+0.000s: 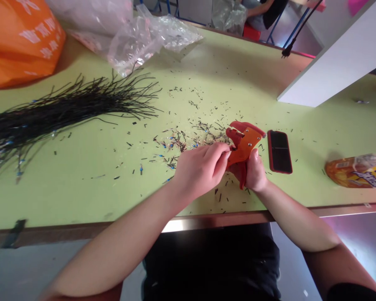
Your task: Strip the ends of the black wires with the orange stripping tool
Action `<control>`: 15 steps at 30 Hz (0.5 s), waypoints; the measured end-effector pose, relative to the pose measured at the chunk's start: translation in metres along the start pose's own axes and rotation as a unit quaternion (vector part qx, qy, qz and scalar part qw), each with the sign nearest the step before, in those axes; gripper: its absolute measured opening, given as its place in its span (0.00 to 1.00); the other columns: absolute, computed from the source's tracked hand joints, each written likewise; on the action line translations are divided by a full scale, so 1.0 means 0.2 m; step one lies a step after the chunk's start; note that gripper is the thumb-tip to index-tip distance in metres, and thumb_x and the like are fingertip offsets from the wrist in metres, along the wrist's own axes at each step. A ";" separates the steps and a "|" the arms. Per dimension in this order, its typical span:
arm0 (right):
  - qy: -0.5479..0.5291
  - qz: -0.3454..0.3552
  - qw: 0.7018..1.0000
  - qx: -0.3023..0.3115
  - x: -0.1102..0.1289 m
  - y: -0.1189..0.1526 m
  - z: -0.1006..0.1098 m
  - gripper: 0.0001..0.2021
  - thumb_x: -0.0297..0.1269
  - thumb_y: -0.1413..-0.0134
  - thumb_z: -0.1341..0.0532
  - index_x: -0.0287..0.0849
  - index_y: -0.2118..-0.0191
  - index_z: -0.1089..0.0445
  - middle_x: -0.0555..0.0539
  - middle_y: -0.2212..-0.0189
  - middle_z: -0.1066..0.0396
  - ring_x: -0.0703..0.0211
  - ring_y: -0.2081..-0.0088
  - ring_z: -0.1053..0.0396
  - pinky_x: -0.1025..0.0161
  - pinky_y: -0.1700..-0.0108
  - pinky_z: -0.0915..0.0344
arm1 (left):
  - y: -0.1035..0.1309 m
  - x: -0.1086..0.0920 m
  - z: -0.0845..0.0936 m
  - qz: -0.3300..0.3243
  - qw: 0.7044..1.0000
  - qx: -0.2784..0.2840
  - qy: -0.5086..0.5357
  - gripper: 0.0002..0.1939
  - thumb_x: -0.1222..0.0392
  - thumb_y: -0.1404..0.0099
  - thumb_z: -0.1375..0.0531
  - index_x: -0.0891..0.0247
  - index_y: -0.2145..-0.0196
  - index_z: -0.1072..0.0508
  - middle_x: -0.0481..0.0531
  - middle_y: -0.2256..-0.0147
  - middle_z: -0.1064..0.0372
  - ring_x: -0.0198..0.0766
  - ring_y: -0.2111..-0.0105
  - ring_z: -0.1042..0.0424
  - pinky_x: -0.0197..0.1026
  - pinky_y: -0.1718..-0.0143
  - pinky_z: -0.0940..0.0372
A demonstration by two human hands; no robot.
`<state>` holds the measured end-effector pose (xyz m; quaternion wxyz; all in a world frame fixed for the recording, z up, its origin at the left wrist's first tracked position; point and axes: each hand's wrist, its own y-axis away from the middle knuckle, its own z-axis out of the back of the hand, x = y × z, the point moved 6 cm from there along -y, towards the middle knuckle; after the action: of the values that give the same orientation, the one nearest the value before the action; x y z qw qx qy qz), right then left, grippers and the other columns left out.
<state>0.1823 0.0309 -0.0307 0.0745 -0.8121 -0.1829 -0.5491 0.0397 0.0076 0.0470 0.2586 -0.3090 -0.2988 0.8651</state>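
An orange and red wire stripper (245, 144) is gripped in my right hand (253, 171), whose fingers wrap round its handles. My left hand (203, 165) is closed in a pinch right against the near side of the tool's jaws. What lies between its fingertips is too small and hidden to make out. Scattered wire scraps (181, 142), black with some blue bits, lie on the table beyond and around both hands. Off to the left stretches a thick bundle of black wires (81, 100), its loose ends fanned toward the middle.
A dark phone with a red edge (280, 151) lies right of the tool. Farther right is a bottle of orange drink (359, 170). An orange bag (21, 46) and clear plastic bags (141, 37) sit at the back left. A white panel (329, 54) stands at back right, near a hanging plug (287, 51).
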 end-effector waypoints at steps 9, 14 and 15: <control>0.069 0.000 0.996 -0.049 -0.02 0.01 0.04 0.35 0.75 0.41 0.47 0.48 0.54 0.24 0.42 0.69 0.24 0.41 0.55 0.21 0.47 0.60 0.19 | 0.01 -0.03 0.00 -0.036 0.999 -0.026 0.019 0.02 0.66 0.27 0.42 0.61 0.59 0.29 0.44 0.72 0.22 0.31 0.76 0.25 0.35 0.76 0.39; 0.070 -0.001 0.997 -0.039 -0.02 0.02 0.05 0.33 0.75 0.40 0.46 0.47 0.70 0.29 0.42 0.74 0.27 0.41 0.59 0.21 0.48 0.62 0.20 | 0.01 -0.04 0.00 -0.046 0.998 -0.022 0.028 0.03 0.67 0.26 0.43 0.61 0.59 0.30 0.43 0.72 0.22 0.31 0.75 0.24 0.36 0.75 0.38; 0.074 -0.006 0.997 -0.035 -0.02 0.02 0.04 0.33 0.75 0.41 0.46 0.47 0.71 0.30 0.42 0.75 0.28 0.42 0.59 0.22 0.48 0.62 0.20 | 0.01 -0.04 0.00 -0.046 0.998 -0.022 0.028 0.03 0.66 0.26 0.43 0.61 0.59 0.30 0.44 0.72 0.22 0.31 0.75 0.24 0.36 0.75 0.38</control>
<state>0.1899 0.0285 -0.0367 0.0559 -0.7701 -0.1620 -0.6145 0.0440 0.0018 0.0495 0.2996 -0.3242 -0.3241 0.8367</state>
